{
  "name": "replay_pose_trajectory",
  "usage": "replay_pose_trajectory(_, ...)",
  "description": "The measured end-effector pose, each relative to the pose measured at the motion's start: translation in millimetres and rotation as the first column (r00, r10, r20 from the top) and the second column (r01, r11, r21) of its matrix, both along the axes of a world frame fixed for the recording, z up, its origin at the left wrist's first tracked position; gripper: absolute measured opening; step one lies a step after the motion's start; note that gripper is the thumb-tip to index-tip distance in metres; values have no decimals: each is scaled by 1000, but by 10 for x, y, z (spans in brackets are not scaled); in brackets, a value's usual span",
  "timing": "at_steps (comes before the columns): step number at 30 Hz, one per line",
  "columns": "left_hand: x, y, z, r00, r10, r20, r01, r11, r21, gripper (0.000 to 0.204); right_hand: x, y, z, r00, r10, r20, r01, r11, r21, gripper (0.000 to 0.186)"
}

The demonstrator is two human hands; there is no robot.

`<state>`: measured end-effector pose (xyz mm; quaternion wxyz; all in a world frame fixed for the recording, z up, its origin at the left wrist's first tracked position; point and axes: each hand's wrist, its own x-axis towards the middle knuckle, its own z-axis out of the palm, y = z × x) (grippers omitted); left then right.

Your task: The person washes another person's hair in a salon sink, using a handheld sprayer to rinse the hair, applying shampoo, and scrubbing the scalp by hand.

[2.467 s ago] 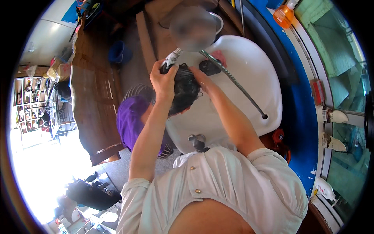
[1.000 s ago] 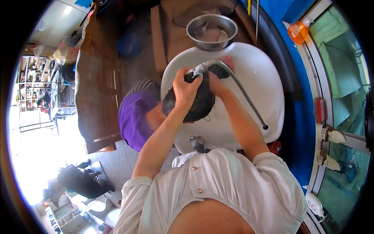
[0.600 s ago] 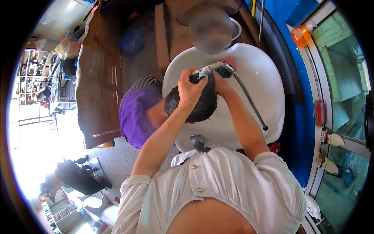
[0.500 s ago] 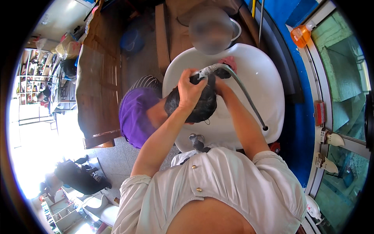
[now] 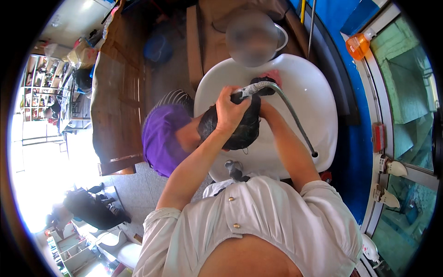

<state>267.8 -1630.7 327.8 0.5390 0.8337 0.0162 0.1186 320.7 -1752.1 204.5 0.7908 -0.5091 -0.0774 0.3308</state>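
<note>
A person in a purple top (image 5: 166, 138) bends over a white wash basin (image 5: 314, 101), their wet dark hair (image 5: 235, 131) beneath my hands. My left hand (image 5: 230, 111) is closed around a hand shower (image 5: 248, 91) with a dark grip and a pale, metallic end, held right above the hair. From it a ribbed metal hose (image 5: 290, 108) curves down to a hole in the basin's right side. My right hand (image 5: 266, 110) reaches to the far side of the head, against the hair; its fingers are hidden there.
A metal tap (image 5: 234, 168) stands at the basin's near edge. Something black (image 5: 264, 87) and a pink cloth-like thing (image 5: 273, 75) lie inside the basin. An orange pump bottle (image 5: 358, 45) sits on the right ledge. A wooden panel (image 5: 117, 106) stands at left.
The hand shower has shifted slightly right and toward me over the hair, and my left fingers have moved on its grip. My right hand stays by the far side of the head.
</note>
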Motion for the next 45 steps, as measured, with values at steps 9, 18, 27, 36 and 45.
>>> replay_pose_trajectory(9,0,4,-84,1000,-19,-10,19,1000,8,29,-71,-83,-196,993,-34,-114,31,999,-26,29)
replay_pose_trajectory(18,-56,-34,-20,1000,-12,-14,11,999,-33,28,-128,103,-57,995,-56,-81,58,998,34,26)
replay_pose_trajectory(27,-59,142,-4,994,-39,-97,22,984,-178,28,-356,10,352,901,-154,406,220,968,-120,25)
replay_pose_trajectory(36,108,600,644,999,-31,-24,27,986,-164,25,-996,828,1029,-112,593,797,528,715,-458,26)
replay_pose_trajectory(45,38,636,616,997,-20,-78,-1,965,-261,26,93,94,167,979,178,101,-136,936,-326,36)
